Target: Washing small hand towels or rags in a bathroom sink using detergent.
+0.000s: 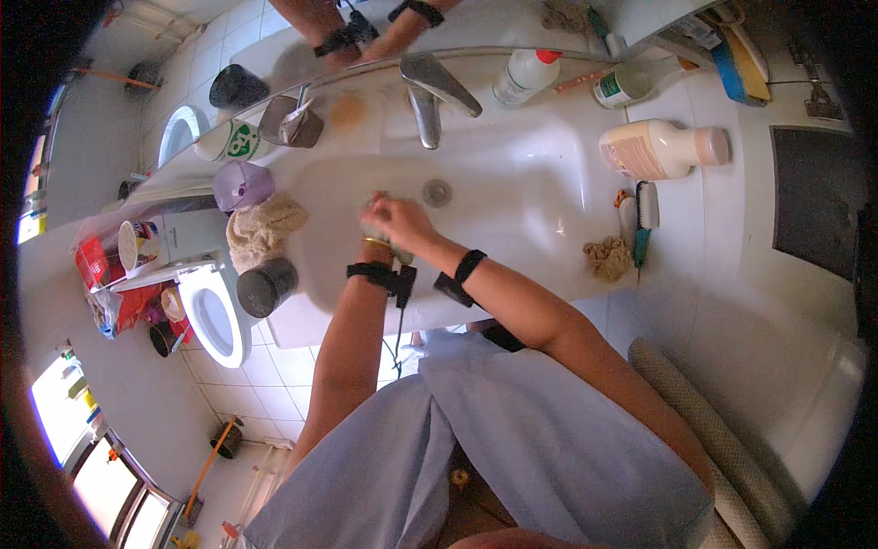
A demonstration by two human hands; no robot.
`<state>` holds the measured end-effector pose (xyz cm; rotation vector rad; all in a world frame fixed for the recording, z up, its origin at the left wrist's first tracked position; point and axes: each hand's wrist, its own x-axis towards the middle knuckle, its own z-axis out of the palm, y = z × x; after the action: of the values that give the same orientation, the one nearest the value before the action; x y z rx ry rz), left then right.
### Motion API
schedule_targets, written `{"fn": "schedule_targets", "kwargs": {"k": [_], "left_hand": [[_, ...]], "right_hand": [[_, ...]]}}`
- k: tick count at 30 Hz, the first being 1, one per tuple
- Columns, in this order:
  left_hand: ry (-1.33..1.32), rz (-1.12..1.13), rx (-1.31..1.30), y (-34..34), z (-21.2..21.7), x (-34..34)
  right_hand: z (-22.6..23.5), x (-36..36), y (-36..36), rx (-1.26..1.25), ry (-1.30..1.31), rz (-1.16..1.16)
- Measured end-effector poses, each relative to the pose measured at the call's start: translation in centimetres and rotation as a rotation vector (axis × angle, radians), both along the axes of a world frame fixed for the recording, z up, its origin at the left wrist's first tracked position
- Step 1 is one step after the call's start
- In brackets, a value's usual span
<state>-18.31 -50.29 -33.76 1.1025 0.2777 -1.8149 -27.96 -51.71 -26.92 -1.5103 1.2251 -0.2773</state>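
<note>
Both my hands meet over the left part of a white washbasin (512, 197), left of its round drain (437, 192). My right hand (403, 222) reaches across from the right, its fingers curled and closed at the left hand. Mostly covered by it, my left hand (376, 249) shows little beyond the wrist, where a yellow bangle sits. Small greenish patches appear around the hands; what they belong to is too unclear to name. Black straps with small dark boxes circle both wrists. Behind the drain stands a chrome tap (426, 114).
Left rim: purple cup (242, 186), beige towel (264, 231), dark cup (267, 287), brown toothbrush holder (291, 123). Right rim: red-capped bottle (523, 80), cream bottle (645, 150), brush (647, 206), crumpled beige scrubber (608, 260). A toilet (217, 316) stands left; a mirror (265, 55) runs behind.
</note>
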Motion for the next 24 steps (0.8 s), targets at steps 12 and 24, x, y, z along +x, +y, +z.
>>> {"fn": "schedule_targets", "kwargs": {"k": [12,24], "left_hand": [[-0.257,-0.266,0.039,2.2,1.4,2.6],[-0.117,-0.232,-0.222,1.3,1.2,0.3]], "right_hand": [[-7.8,-5.6,0.4,-0.472,0.167,-0.279],[-1.0,-6.4,-3.5,-0.334,0.251,-0.366]]}}
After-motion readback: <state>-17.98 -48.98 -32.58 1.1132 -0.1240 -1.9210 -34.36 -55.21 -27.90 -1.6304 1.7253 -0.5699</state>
